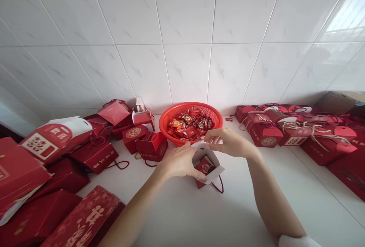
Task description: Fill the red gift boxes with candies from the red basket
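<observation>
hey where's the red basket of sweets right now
In the head view, the red basket sits near the middle, in front of the tiled wall, just beyond the open box the left hand holds.

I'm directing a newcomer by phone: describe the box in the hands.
Find the orange-red basket by the tiled wall. Just in front of it, between the left hand and right hand, is a small red box. Unlike its neighbours, it is being held and shows a red packet inside.

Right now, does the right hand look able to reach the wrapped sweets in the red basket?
Probably yes: the red basket is open on top, just beyond the right hand, with the sweets uncovered. First, though, that hand would likely need to release the open box.
</observation>
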